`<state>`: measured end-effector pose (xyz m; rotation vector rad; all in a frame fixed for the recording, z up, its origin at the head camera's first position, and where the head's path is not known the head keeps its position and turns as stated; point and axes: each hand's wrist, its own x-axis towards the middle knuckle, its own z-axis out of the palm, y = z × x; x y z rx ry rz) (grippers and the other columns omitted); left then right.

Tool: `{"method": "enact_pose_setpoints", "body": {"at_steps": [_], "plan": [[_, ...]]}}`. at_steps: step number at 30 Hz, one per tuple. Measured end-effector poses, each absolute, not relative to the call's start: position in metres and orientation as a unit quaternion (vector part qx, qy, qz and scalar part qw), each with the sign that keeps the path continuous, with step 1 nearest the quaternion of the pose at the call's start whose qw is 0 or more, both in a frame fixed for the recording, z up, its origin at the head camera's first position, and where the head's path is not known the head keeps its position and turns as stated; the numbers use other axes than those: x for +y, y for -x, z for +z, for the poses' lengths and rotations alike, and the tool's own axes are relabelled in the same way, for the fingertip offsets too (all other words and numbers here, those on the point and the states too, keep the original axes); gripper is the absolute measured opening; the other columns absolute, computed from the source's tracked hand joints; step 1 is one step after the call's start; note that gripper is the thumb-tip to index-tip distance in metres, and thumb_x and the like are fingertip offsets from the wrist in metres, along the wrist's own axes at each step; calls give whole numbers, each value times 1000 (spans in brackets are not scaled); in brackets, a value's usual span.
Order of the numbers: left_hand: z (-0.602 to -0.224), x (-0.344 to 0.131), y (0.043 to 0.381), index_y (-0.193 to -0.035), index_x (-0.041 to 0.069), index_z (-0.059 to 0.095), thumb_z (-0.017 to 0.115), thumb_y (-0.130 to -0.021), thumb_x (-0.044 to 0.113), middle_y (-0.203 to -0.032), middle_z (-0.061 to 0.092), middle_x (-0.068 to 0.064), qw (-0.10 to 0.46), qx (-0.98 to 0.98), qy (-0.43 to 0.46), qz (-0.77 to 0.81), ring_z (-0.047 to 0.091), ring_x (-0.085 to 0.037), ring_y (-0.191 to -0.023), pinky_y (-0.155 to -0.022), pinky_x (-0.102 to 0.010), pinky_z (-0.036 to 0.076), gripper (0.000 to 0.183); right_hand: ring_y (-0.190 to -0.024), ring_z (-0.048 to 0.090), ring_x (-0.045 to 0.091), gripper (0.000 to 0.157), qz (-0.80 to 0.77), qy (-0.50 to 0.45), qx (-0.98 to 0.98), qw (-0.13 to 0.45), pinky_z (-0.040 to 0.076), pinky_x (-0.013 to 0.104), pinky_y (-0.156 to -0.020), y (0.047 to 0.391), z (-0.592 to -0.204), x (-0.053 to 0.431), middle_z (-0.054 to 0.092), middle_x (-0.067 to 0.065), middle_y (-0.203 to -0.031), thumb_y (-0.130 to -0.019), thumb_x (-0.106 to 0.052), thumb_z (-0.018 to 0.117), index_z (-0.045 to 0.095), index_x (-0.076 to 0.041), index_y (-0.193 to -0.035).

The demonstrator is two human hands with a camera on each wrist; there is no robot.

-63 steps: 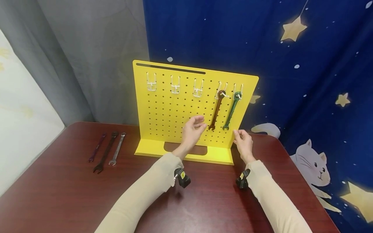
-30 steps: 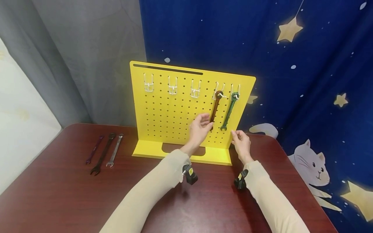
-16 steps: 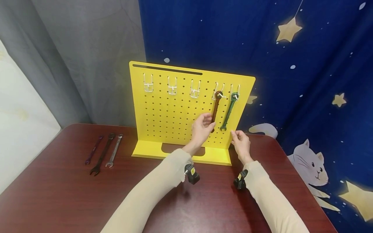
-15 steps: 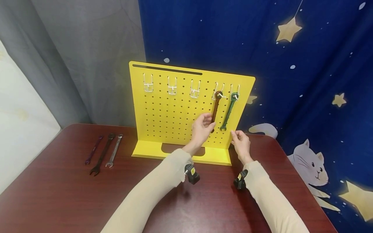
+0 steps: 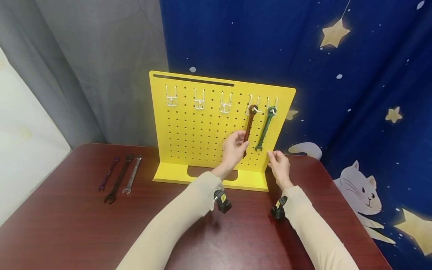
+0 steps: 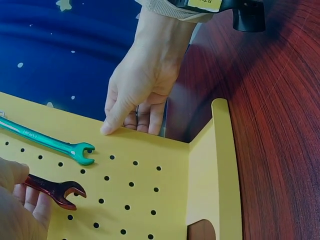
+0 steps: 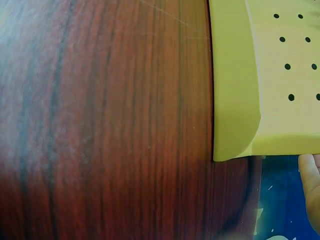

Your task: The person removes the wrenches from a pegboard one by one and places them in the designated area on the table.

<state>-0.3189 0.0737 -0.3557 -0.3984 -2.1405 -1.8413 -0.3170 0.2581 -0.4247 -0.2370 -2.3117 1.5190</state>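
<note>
My left hand (image 5: 232, 150) pinches the lower shaft of a red-brown combination wrench (image 5: 249, 125), whose ring end hangs on a white hook. In the left wrist view the wrench's open end (image 6: 62, 194) pokes out past that hand's fingers, a little in front of the board. Just right of it a green combination wrench (image 5: 265, 129) hangs by its ring on another hook. My right hand (image 5: 280, 165) grips the right edge of the yellow pegboard (image 5: 195, 131), thumb in front and fingers behind. Only part of this hand (image 7: 312, 187) shows in the right wrist view.
Three white hooks, such as the leftmost hook (image 5: 171, 100), hold nothing. On the table (image 5: 81, 225) at left lie a purple wrench (image 5: 109, 173), a long black wrench (image 5: 119, 180) and a silver wrench (image 5: 132, 174). A curtain (image 5: 216, 37) stands behind.
My left hand has moved right, from beside the red-brown wrench onto its shaft, and now pinches it. The wrench's lower end has shifted slightly down and left. My right hand stays at the board's edge.
</note>
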Motion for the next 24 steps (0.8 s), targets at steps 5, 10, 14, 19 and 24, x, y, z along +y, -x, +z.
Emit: {"method": "enact_pose_setpoints", "body": {"at_steps": [5,10,14,19,24], "plan": [[-354,73,317,-112,6,63,64,-87,2,-101,67,-9,143,-752,141,-627,65,-20,-91,-79,-23,53,25,-93,62,30,39,545,80,-814,184,54,40,-86,319,-426,258,63,20,-105,-94,-36,54,58,2,-101],[-352,72,315,-111,7,64,65,-86,2,-100,67,-9,134,-752,139,-631,65,-20,-91,-77,-21,53,25,-96,62,32,40,546,76,-815,180,52,42,-88,319,-427,257,62,21,-107,-95,-37,53,58,2,-103],[-351,72,315,-110,7,64,66,-86,3,-99,67,-9,129,-751,140,-632,65,-19,-90,-75,-20,53,25,-98,62,33,40,547,76,-814,180,52,42,-88,319,-426,258,62,21,-107,-94,-37,53,58,2,-103],[-350,72,313,-110,7,64,65,-86,2,-98,66,-9,122,-747,144,-638,64,-19,-90,-74,-20,53,25,-95,63,30,40,542,82,-816,184,52,41,-88,319,-425,258,63,19,-104,-94,-38,53,58,0,-102],[-350,73,311,-110,9,64,66,-86,4,-98,67,-7,116,-750,146,-634,64,-17,-89,-74,-21,53,24,-95,63,31,39,543,80,-816,183,52,42,-88,318,-425,257,63,20,-104,-94,-38,54,59,1,-102]]}}
